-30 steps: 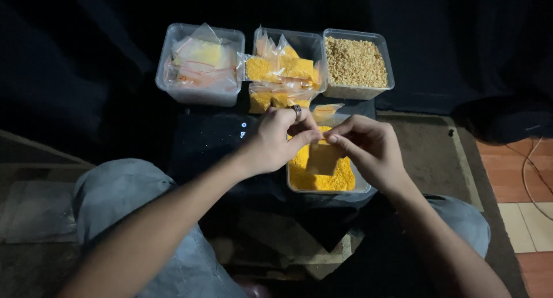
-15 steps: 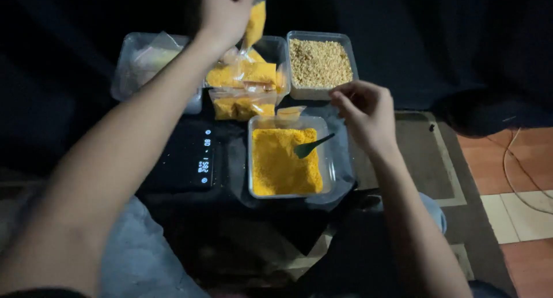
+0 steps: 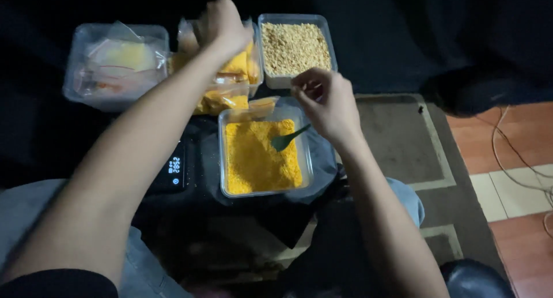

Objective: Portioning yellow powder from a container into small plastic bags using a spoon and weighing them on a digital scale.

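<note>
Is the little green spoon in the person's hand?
No, the green spoon lies in the container of yellow powder, while the right hand hovers above it, apart from its handle.

Looks like a home floor, dimly lit, used for small-scale food packing. You sit low, denim-clad knees either side of a dark digital scale (image 3: 173,172). A brown rug with a pale border stripe (image 3: 403,154) lies over reddish floor tiles (image 3: 507,142). Clear plastic tubs crowd in front: yellow powder (image 3: 262,154), tan granules (image 3: 295,47), filled sachets (image 3: 115,61). A thin cable (image 3: 518,171) trails across the tiles.
</note>
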